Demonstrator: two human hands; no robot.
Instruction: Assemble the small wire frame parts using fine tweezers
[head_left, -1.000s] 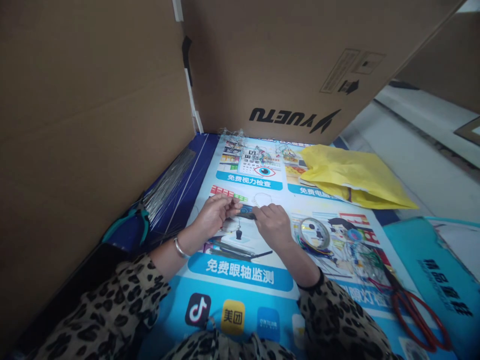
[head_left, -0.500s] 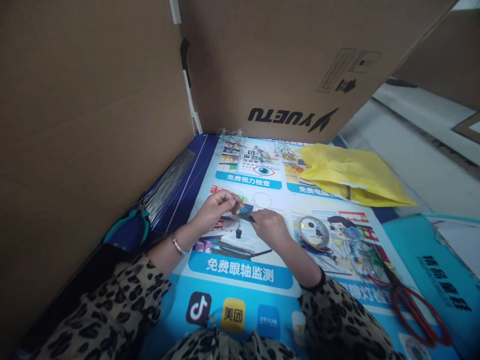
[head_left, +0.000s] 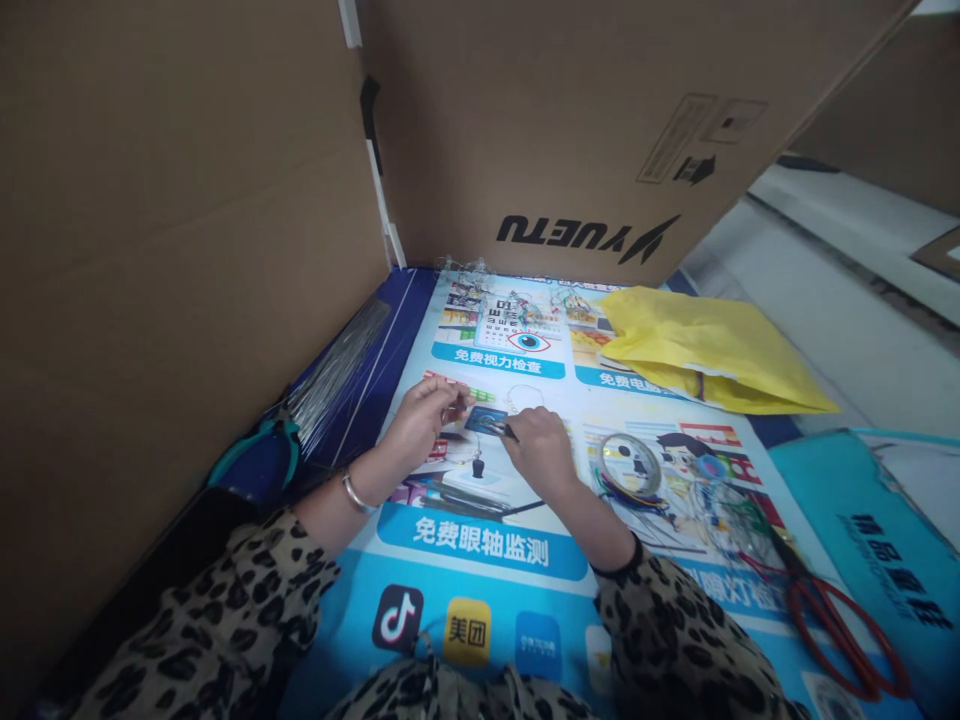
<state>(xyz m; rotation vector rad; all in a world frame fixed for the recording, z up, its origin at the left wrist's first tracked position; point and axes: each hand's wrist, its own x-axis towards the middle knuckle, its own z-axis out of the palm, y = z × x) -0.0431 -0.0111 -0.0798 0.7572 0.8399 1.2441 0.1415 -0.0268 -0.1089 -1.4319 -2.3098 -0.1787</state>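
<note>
My left hand [head_left: 417,425] is closed in a pinch over the middle of the printed sheet [head_left: 480,595]. Whatever sits between its fingertips is too small to make out. A short gap to the right, my right hand [head_left: 541,448] wraps round a slim dark tool [head_left: 510,431] with a thin metal tip pointing left. Most of that tool is hidden in the palm, so its kind does not show. Just beyond the hands lies a thin loop of wire or beads [head_left: 525,398], untouched.
Cardboard walls stand left and behind, near tangled wire pieces [head_left: 517,308]. A bundle of straight wires [head_left: 341,360] and teal-handled pliers [head_left: 255,455] lie left. Rightward are a tape roll [head_left: 630,465], a yellow bag [head_left: 697,345], red-handled scissors [head_left: 844,630] and a teal bag [head_left: 862,520].
My left fingertips have drawn a little left, away from the tool's tip, widening the gap between the hands. My right hand has barely moved and keeps its grip.
</note>
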